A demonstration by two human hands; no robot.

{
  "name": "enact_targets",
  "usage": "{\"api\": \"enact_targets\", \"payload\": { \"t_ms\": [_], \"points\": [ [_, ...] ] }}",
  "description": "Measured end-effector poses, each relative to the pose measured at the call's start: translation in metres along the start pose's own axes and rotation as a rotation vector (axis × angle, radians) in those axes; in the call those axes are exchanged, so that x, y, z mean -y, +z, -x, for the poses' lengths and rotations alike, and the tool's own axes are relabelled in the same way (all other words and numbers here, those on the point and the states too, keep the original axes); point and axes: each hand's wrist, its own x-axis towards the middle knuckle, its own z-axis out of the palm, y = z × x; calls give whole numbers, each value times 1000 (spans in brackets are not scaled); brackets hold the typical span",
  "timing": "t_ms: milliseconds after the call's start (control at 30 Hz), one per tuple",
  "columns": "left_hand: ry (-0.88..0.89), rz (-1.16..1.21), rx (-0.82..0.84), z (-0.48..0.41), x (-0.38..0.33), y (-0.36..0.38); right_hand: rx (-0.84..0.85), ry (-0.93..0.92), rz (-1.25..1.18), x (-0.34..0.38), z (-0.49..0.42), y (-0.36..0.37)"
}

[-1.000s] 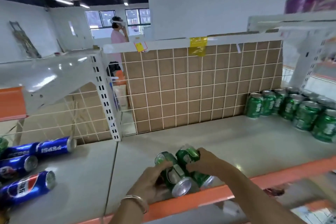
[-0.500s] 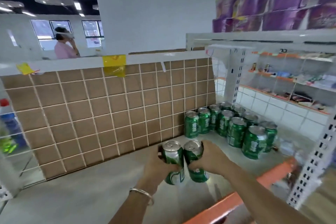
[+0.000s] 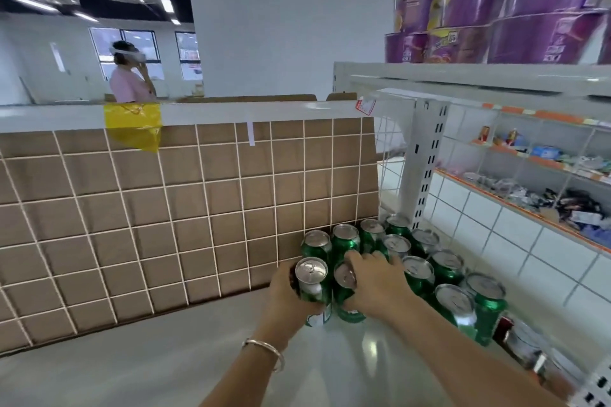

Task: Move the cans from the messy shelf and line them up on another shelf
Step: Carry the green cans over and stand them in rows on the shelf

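Two upright green cans stand side by side on the grey shelf (image 3: 132,370). My left hand (image 3: 286,296) wraps the left green can (image 3: 312,287) from its left side. My right hand (image 3: 377,284) covers the right green can (image 3: 345,287) from above and the right, hiding much of it. Both cans sit at the left end of a block of several upright green cans (image 3: 420,261) lined up in rows against the shelf's right end. A silver bracelet (image 3: 264,349) is on my left wrist.
A brown tiled back panel (image 3: 165,215) behind white wire mesh closes the shelf's rear. A white slotted upright (image 3: 426,158) stands at the right end. Purple packs (image 3: 496,10) sit on the upper shelf. Another person (image 3: 130,73) stands far behind.
My hands carried the two green cans from the shelf's front edge rightward and back to the block of cans. The cans turned from tilted to upright, and my view swung right.
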Motion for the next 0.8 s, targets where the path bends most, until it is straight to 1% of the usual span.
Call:
{"api": "enact_targets", "payload": {
  "t_ms": [133,233,333,433,500,567,633,700,800],
  "points": [
    [-50,10,-34,-16,19,21,-13,-15,36,-16,-22,1],
    [-41,12,-79,-23,24,36,-6,-23,45,-29,-35,1],
    [-27,-96,-114,-27,23,47,21,-34,6,-40,-45,3],
    [-9,-142,-93,-27,21,56,72,-60,-14,-52,-52,1],
    [2,-147,-68,-27,21,60,59,-57,17,-53,-53,1],
    [14,-185,-53,-28,25,63,9,-41,42,-50,-50,4],
    [20,-308,-54,-28,28,64,-70,-39,37,-43,-44,7],
    [3,-427,-38,-26,31,61,-171,-72,-30,-34,-38,11],
    [-72,-407,-16,-18,39,50,-321,-173,-175,-16,-30,16]
  ]
}}
